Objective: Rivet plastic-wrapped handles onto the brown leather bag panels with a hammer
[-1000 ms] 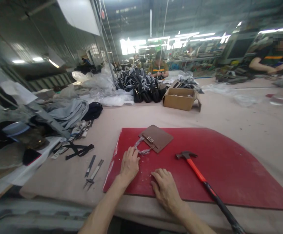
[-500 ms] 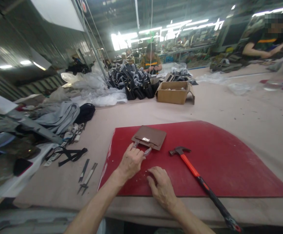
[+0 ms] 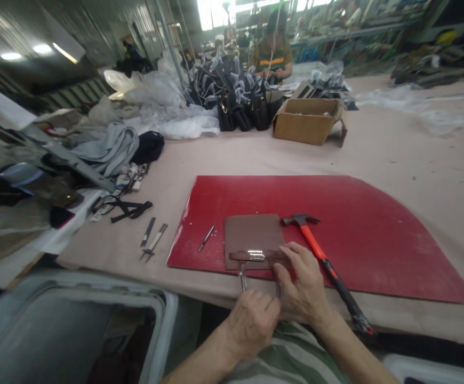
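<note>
Fingers of the left hand (image 3: 258, 319) look closed on the wrapped handle (image 3: 242, 276); right hand (image 3: 304, 281) has its fingers bent at the right end of the flap (image 3: 238, 256), can't tell if pinching. Brown handbag (image 3: 252, 232) lies on the red board (image 3: 360, 234), clasp (image 3: 255, 255) up: reads as positioning; next move probably calls for steadying it, punch-like tool (image 3: 207, 238) and claw hammer (image 3: 314, 245) in reach.

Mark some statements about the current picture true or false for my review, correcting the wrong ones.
1. The brown bag lies on the red board. True.
2. The right hand grips the hammer. False: it is at the bag's right edge.
3. The left hand is at the bag handle. True.
4. The cardboard box stands on the board. False: it stands on the table beyond.
5. A metal rod lies left of the bag. True.
</note>
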